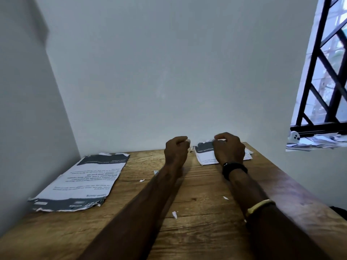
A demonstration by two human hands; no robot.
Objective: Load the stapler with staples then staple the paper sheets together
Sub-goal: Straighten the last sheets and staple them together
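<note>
Broadly, a wooden table [197, 231] fills the lower view, set against a pale wall. At its left lies a stack of printed paper sheets [82, 182] with torn edges; a smaller stack [206, 154] sits at the far right. The right hand [229, 149] rests curled on that stack, the left hand [176, 149] beside it is closed around something small and pale. Paper scraps [174, 214] dot the wood.

Bare forearms, no sleeves. Black smartwatch [234, 168] strapped on right wrist, thin gold-coloured bangle [260, 207] further up same forearm. Nothing worn on left.
</note>
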